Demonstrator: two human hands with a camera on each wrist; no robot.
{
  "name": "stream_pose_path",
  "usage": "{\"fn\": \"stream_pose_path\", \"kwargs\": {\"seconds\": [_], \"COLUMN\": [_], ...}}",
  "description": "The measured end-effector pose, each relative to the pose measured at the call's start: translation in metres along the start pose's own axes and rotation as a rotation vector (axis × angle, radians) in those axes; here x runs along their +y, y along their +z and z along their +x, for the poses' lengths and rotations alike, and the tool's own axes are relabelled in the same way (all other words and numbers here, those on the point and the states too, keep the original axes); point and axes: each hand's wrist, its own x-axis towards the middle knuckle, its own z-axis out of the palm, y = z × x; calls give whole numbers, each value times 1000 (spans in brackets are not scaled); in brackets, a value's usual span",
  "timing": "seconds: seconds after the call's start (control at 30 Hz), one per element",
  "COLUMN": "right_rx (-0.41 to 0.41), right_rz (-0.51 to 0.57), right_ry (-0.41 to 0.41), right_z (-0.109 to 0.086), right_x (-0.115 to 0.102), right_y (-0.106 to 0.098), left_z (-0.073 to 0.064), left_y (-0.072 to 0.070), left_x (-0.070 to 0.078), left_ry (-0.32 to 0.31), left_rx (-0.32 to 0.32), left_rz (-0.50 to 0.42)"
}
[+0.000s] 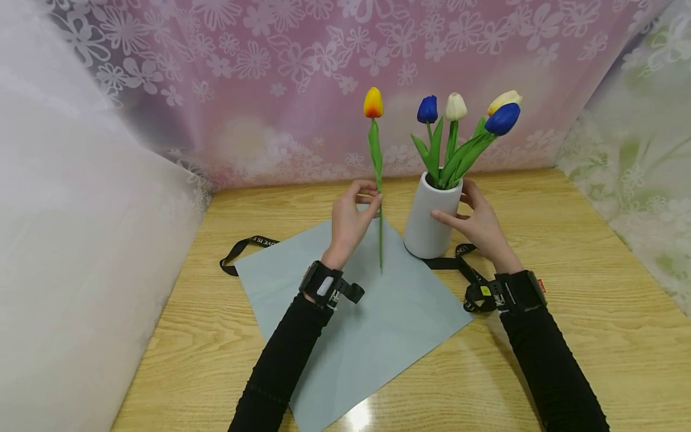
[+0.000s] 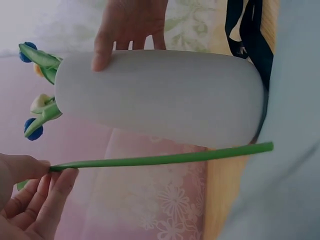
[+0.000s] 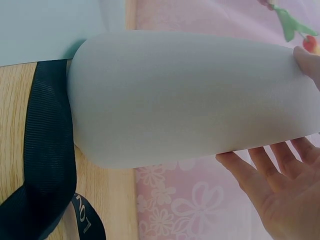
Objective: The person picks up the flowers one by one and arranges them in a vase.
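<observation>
Between thumb and fingers, my left hand (image 1: 351, 219) pinches the green stem of an orange-yellow artificial tulip (image 1: 373, 103), held upright left of the vase. In the left wrist view the lower tulip stem (image 2: 165, 159) passes in front of the vase, its end free. My right hand (image 1: 482, 225) holds the white vase (image 1: 432, 222) near its top, thumb on the front and fingers on the far right side. Inside the vase stand a blue tulip (image 1: 427, 110), a white tulip (image 1: 456, 107), and another blue tulip (image 1: 503, 119) overlapping a pale yellow one (image 1: 504, 101). Their lower stems are hidden.
A grey-blue wrapping sheet (image 1: 372, 336) lies askew on the wooden table (image 1: 183, 336), under the vase's left side. Black lettered ribbon (image 1: 237, 252) sticks out at the sheet's left, and more ribbon (image 3: 50, 140) lies by the vase base. A pink floral curtain (image 1: 302, 120) hangs behind.
</observation>
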Motion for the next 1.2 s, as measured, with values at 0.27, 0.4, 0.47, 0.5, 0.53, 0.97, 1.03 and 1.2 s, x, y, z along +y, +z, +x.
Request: {"fn": "stream_pose_path", "kwargs": {"seconds": [0.27, 0.4, 0.47, 0.5, 0.53, 0.97, 1.03, 1.2], "right_rx": [2, 5, 5, 5, 5, 15, 14, 10], "right_rz": [-7, -6, -7, -9, -9, -10, -10, -16], "right_ry": [-5, -12, -11, -10, -10, -15, -20, -24], "right_z": [-1, -1, -1, -1, -1, -1, -2, -1], "right_x": [-2, -2, -2, -2, -2, -2, -2, 0], "right_y": [0, 0, 1, 1, 1, 0, 0, 1], "left_z": [17, 28, 33, 36, 38, 70, 74, 78], "left_y": [-3, -4, -4, -4, -4, -5, -2, 4], "left_x": [20, 33, 41, 45, 49, 99, 104, 111], "left_ry": [110, 163, 188, 200, 211, 304, 322, 352], "left_rx": [9, 18, 40, 54, 66, 143, 164, 199], "left_rz": [-95, -154, -160, -164, -173, -348, -366, -396]}}
